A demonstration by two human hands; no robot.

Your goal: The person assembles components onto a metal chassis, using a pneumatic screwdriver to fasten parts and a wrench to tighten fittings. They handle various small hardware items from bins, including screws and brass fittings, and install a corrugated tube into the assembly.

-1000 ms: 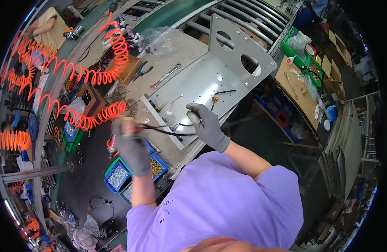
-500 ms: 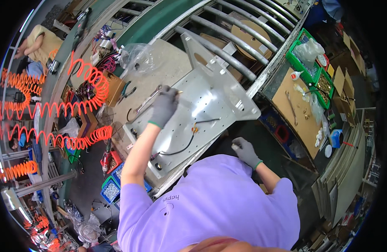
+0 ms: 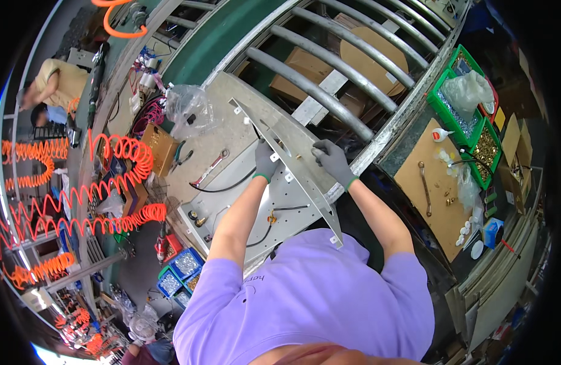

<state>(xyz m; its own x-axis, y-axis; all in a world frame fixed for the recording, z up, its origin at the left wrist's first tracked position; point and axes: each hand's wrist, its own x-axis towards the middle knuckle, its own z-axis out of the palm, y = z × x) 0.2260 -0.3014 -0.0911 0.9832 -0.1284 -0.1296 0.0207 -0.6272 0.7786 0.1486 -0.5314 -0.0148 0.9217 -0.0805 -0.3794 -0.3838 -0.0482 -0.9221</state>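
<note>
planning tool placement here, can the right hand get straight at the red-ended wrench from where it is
Probably not directly: the upright grey panel stands between the right hand and the red-ended wrench, and the left hand also lies in that line.

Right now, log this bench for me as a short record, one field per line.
Left hand: gloved, at the upright metal panel; grip unclear
Right hand: gloved, fingers curled, on the panel's opposite side; contact unclear
Cable: black cable, curving toward the left hand
Base: grey perforated metal sheet, below the panel
Tools: wrench and pliers, on the worktop
Far right: green bins holding small parts
</note>
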